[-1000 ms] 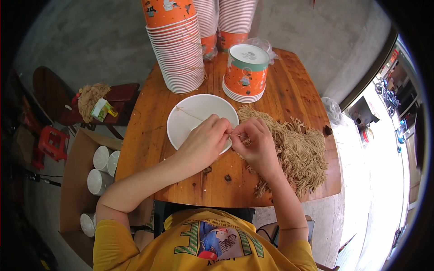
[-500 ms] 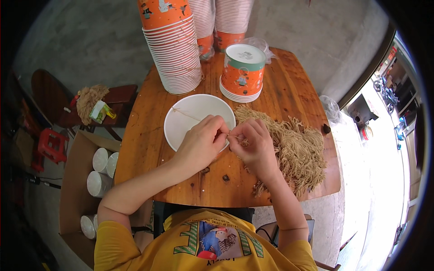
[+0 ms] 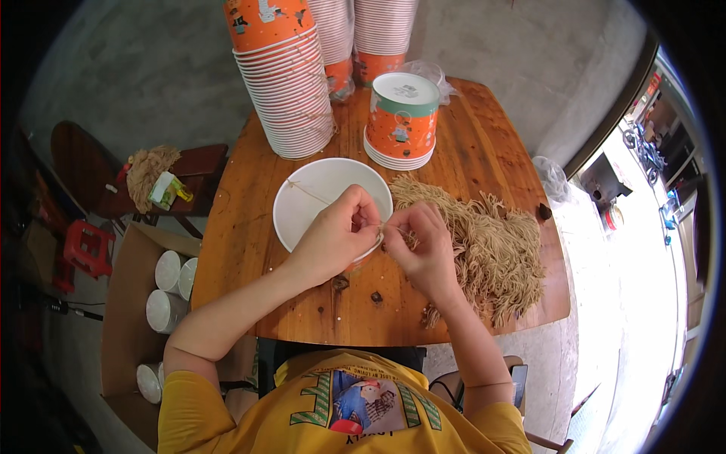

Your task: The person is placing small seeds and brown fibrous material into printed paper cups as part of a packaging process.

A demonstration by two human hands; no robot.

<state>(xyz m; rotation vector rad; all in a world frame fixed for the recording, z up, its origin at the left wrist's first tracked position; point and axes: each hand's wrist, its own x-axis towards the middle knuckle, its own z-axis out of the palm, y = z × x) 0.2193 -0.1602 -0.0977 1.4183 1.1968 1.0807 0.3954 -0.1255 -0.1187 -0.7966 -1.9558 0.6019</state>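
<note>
Over the near right rim of a white-lined paper bucket, my left hand and my right hand meet fingertip to fingertip. Both pinch a thin tan string, which crosses the bucket's mouth from its far left rim. The exact shape of the string between the fingertips is too small to make out. A short loose bit of it shows under my right fingers. Just right of that hand lies a thick heap of tan strings on the wooden table.
A tall leaning stack of orange buckets stands at the back left, with more stacks behind. An upturned bucket sits behind the string heap. Left of the table, a cardboard box holds several white buckets; beyond are a red stool and a bench.
My fingertips have shifted slightly at the bucket rim, with the left thumb and fingers opened a little apart. The view has moved a touch; the string stays pinched.
</note>
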